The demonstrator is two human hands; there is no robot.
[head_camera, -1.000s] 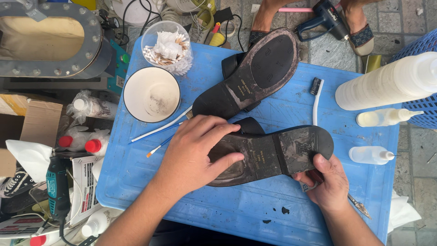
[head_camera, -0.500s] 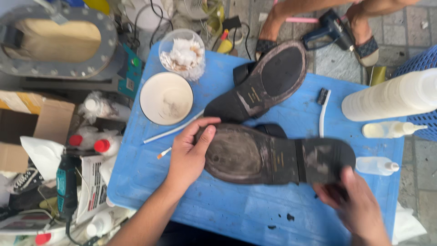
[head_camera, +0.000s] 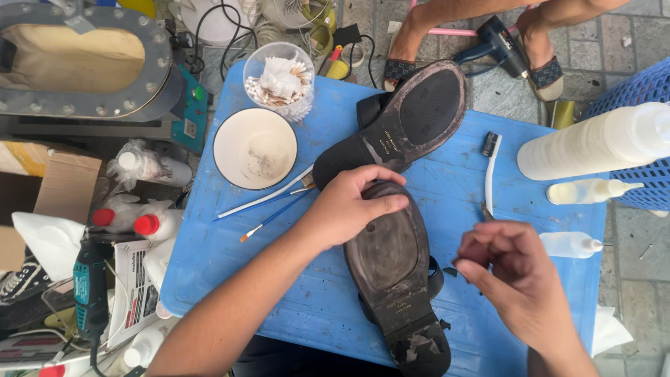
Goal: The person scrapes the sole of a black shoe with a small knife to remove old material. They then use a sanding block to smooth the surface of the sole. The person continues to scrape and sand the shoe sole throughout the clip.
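Sole-up near the middle of the blue surface (head_camera: 230, 244) lies a dark shoe (head_camera: 392, 269), its worn bottom turned to the viewer, likely so the damage is reachable. Of the two hands, the left hand (head_camera: 349, 206) clamps its far end, pinning it steady. The right hand (head_camera: 513, 276) hovers just right of it, fingers curled, pinching something too small to tell. Farther off rests a second shoe (head_camera: 405, 122), also sole-up. Left of that sit paintbrushes (head_camera: 269, 206), a white bowl (head_camera: 255, 148) and a cup of cotton swabs (head_camera: 279, 80); squeeze bottles (head_camera: 593, 190) stand right.
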